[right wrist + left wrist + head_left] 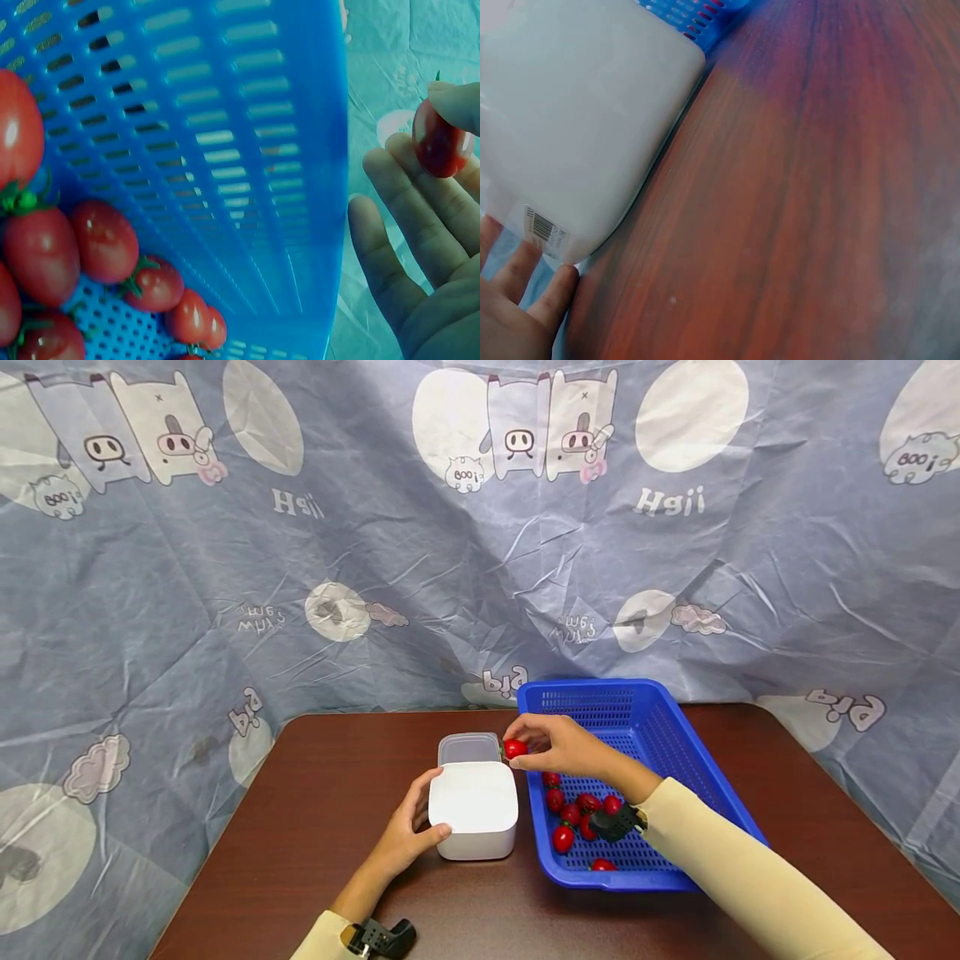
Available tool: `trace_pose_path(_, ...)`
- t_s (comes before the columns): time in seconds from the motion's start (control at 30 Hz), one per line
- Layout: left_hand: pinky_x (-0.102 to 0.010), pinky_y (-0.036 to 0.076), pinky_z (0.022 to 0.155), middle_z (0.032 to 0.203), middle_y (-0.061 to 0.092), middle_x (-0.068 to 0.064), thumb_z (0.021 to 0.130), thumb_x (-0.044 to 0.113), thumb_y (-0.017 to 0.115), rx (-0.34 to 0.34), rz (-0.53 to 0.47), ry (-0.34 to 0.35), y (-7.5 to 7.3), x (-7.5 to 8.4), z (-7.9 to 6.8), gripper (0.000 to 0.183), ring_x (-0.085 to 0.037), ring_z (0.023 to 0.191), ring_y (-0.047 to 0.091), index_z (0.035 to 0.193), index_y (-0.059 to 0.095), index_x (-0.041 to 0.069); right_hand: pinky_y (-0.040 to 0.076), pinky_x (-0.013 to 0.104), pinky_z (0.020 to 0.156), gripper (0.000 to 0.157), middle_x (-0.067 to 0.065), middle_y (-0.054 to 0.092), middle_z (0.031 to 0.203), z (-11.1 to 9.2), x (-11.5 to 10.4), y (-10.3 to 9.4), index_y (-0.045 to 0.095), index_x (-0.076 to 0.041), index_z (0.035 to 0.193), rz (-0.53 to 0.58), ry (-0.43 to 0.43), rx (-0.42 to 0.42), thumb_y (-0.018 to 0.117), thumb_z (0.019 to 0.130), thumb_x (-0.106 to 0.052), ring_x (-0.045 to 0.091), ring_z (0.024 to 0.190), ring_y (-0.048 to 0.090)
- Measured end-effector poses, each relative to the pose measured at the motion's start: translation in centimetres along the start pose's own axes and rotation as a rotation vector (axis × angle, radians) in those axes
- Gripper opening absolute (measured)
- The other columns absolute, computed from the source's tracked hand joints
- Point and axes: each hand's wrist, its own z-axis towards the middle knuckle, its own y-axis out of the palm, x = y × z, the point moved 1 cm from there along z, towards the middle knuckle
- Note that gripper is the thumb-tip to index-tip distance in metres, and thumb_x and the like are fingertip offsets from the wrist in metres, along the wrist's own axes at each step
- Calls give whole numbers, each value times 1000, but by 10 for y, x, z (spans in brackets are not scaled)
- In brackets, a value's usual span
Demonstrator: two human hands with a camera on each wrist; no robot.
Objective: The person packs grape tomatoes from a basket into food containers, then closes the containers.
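My left hand [405, 827] grips the left side of a white box [474, 843], thumb by the near corner and a finger by the far one. In the left wrist view, its fingertips touch the box's wall [585, 112] beside a barcode sticker [544, 229]. A clear, rounded plastic piece [468, 747] sits right behind the box. My right hand [558, 747] pinches a red cherry tomato [514, 749] between thumb and fingers, beside that clear piece. The right wrist view shows this tomato [441, 139] just outside the wall of a blue basket [315, 225].
The blue slotted basket [723, 768] stands right of the box, under my right forearm. Several cherry tomatoes [562, 838] lie in its left and near parts, some with green stems. A brown wooden table [300, 810] carries everything, and a printed grey-blue cloth [420, 568] hangs behind it.
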Motion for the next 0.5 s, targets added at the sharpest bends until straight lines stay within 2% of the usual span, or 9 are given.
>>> trace_pose_path(0.13, -53, 36, 101, 153, 31, -13, 86, 15, 70, -2, 9, 10, 0, 0, 0, 80, -37, 136, 35, 152, 24, 20, 52, 29, 83, 28, -7, 70, 98, 2, 0, 8, 65, -18, 109, -2, -7, -39, 76, 84, -25, 10, 91, 67)
trace_pose_path(0.33, -55, 35, 102, 153, 29, -12, 86, 16, 71, 7, 7, -6, 0, 0, 0, 80, -36, 137, 34, 151, 25, 22, 51, 33, 86, 26, -9, 71, 98, 7, 1, 18, 65, -19, 108, 19, -35, -75, 76, 85, -26, 10, 91, 67)
trace_pose_path(0.5, -53, 35, 102, 153, 30, -13, 85, 14, 70, 12, -10, -20, 1, 1, 0, 79, -35, 135, 36, 151, 26, 21, 49, 39, 92, 27, -4, 72, 98, 8, 0, 26, 65, -13, 109, 52, -32, -96, 75, 85, -20, 15, 95, 67)
